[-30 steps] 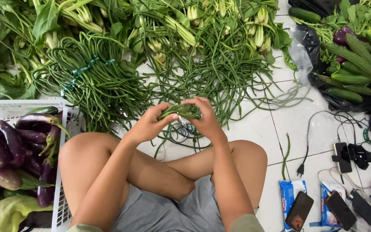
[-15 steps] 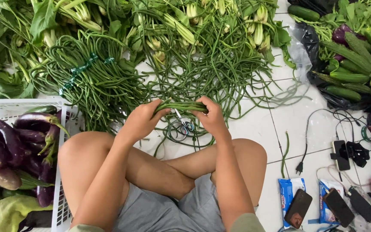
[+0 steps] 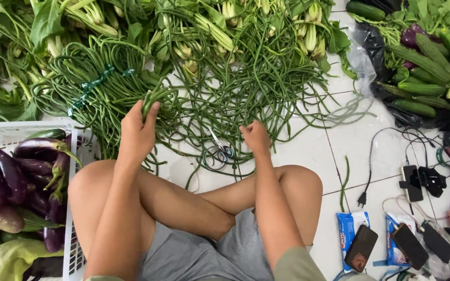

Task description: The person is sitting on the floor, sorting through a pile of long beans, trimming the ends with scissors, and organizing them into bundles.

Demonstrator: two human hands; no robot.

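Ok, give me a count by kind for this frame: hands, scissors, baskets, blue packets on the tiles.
Hands: 2, the left hand gripping long beans, the right hand curled near the scissors
Scissors: 1
White basket: 1
Blue packets: 2
Total: 6

Right hand (image 3: 255, 137) fingers curled under, hidden

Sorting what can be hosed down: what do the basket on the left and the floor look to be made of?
The basket looks like moulded white plastic, judging by its thin lattice wall. The floor looks like glazed white ceramic tile, glossy with straight grout lines.
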